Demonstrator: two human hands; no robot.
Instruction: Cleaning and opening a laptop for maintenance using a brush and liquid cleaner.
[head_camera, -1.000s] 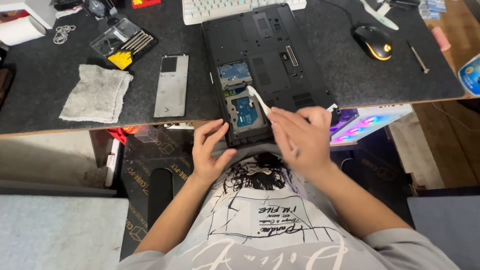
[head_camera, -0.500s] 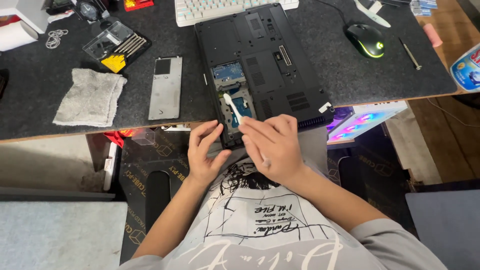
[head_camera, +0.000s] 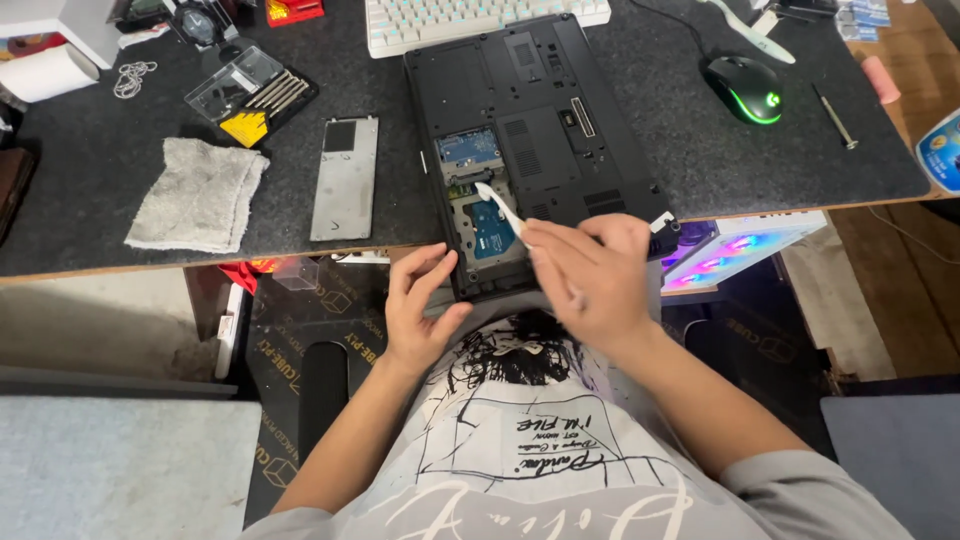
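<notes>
Item: upturned black laptop (head_camera: 540, 130) at the near edge of the dark desk mat (head_camera: 100, 170), its bay open beside the removed grey cover plate (head_camera: 345, 178) to the left. The right hand (head_camera: 590, 275), fingers closed round a slim white plastic pry tool (head_camera: 500, 207), has drawn nearer over the last second, tip now above the blue drive. The left hand (head_camera: 420, 305), fingers loosely spread and holding nothing, stays steadying the laptop's near-left edge.

One laptop (head_camera: 540, 130), one brush (head_camera: 500, 207), one cloth (head_camera: 195, 195), one mouse (head_camera: 745, 90), one keyboard (head_camera: 470, 20), one cover plate (head_camera: 345, 178).
</notes>
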